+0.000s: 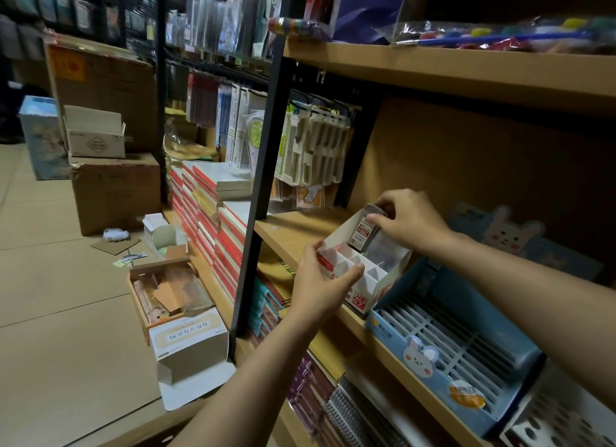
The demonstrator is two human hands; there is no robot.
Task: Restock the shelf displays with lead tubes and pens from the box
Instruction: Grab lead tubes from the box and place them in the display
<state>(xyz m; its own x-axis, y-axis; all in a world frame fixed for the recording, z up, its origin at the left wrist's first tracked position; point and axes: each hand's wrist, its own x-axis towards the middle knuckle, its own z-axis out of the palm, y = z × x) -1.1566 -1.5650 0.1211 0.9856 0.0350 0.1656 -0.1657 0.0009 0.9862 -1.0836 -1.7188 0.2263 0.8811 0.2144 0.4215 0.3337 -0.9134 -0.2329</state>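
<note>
A white and red lead display box [373, 281] with divided compartments stands on the wooden shelf [290, 233]. My left hand [320, 280] grips its front left corner, thumb over the rim. My right hand [408, 223] pinches a dark lead tube pack [363, 235] with a red and white 0.7 label, held upright over the box's back compartment. To the right stands a blue slotted pen display [466, 343] with a rabbit picture, its slots bare.
On the floor lie an open wooden box with clear tubes [166, 293], a white carton [190, 340] and stacked cardboard boxes [113, 190]. Red-edged notebooks [213, 220] are piled left of the black shelf post [260, 193]. Packets hang on the rack above.
</note>
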